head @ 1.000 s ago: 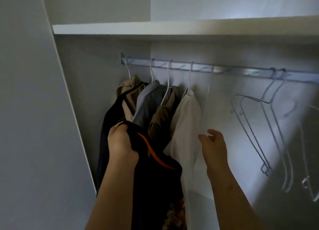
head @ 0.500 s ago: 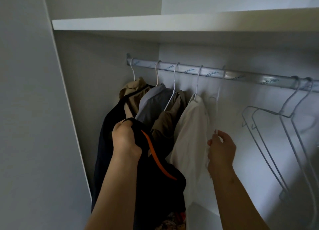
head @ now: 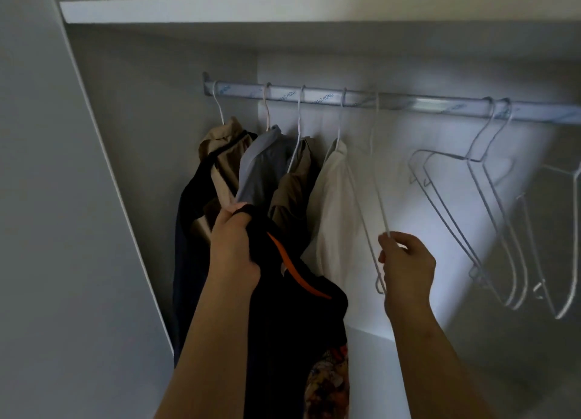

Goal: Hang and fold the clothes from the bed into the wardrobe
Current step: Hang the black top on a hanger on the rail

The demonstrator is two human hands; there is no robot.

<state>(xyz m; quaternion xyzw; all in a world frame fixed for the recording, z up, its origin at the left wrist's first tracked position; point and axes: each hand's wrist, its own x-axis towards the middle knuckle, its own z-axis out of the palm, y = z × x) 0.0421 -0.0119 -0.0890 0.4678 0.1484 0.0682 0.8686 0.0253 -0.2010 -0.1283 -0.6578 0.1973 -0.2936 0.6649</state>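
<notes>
My left hand (head: 234, 245) grips a black garment with an orange stripe (head: 292, 318), held up in front of the hung clothes. My right hand (head: 405, 264) pinches the lower end of an empty white wire hanger (head: 374, 198) that still hooks on the metal rail (head: 408, 102). Left of it hang a white shirt (head: 333, 211), a brown garment (head: 292, 192), a grey-blue shirt (head: 261, 164) and a tan and dark jacket (head: 220, 154).
Several empty white hangers (head: 490, 217) hang on the right part of the rail. A white shelf (head: 283, 8) runs above. The wardrobe's left side panel (head: 94, 198) stands close. A patterned cloth (head: 327, 384) shows below the black garment.
My right hand has taken hold of the empty hanger's lower end, tilting it. My left hand keeps the black garment raised. The view has moved closer to the rail.
</notes>
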